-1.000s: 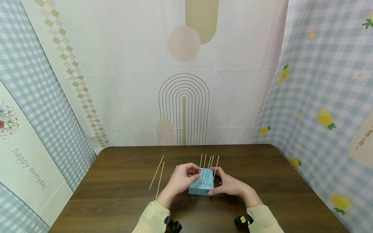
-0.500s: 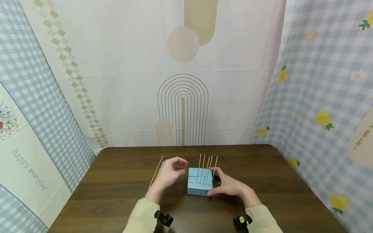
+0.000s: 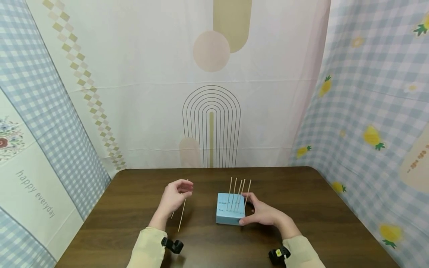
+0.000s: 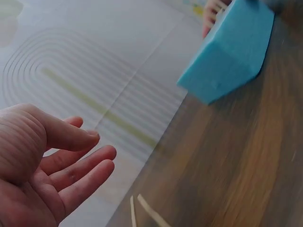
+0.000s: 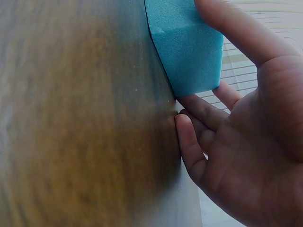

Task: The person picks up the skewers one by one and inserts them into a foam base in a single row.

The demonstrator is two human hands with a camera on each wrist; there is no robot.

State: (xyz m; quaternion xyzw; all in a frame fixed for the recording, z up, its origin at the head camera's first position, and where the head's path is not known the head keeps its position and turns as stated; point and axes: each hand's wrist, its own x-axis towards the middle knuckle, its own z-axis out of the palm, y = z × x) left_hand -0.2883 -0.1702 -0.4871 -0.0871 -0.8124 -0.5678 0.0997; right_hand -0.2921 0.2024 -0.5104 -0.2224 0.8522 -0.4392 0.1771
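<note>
A light blue foam block (image 3: 230, 218) sits on the table with several thin wooden sticks (image 3: 236, 195) standing up from its top, some leaning slightly. My right hand (image 3: 263, 211) holds the block by its right side, thumb at the near corner and fingers behind. In the right wrist view the thumb lies against the blue block (image 5: 189, 56). My left hand (image 3: 175, 196) hovers above two loose sticks (image 3: 182, 217) on the table, partly covering them. The left wrist view shows that hand (image 4: 57, 161) with nothing between thumb and loosely bent fingers.
The dark wooden table (image 3: 134, 223) ends at a white printed cloth (image 3: 151, 111) behind it. Checked cloths (image 3: 362, 111) hang at both sides. A black wrist camera (image 3: 172, 245) is strapped at the left cuff, another camera (image 3: 279, 255) at the right cuff.
My left hand has left the block's left side and moved left to the loose sticks. The right hand stays at the block, and the block's sticks keep their places.
</note>
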